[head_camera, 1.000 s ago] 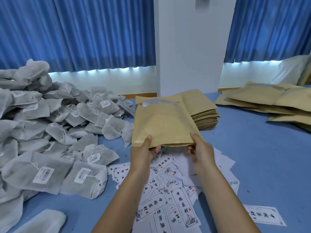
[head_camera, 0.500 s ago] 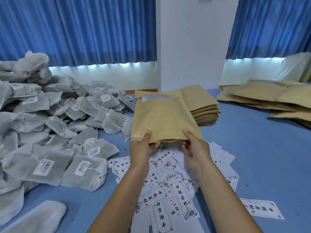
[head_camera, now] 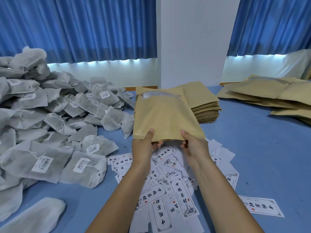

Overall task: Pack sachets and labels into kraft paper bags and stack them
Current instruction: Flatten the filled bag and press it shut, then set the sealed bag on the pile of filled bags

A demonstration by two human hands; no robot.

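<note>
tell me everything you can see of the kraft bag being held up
The kraft bag is a flat tan paper pouch, slightly wrinkled, with something pale showing at its far end. It is held above the table, its near edge toward the person. The left hand and the right hand grip that near edge, thumbs on top and fingers beneath. Nothing else plainly touches it.

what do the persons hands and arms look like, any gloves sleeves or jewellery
Left hand and right hand are bare: no gloves, and no rings show. Both forearms are bare too, with no sleeve, watch or bracelet in view. The thumbnails look short and unpainted.
</note>
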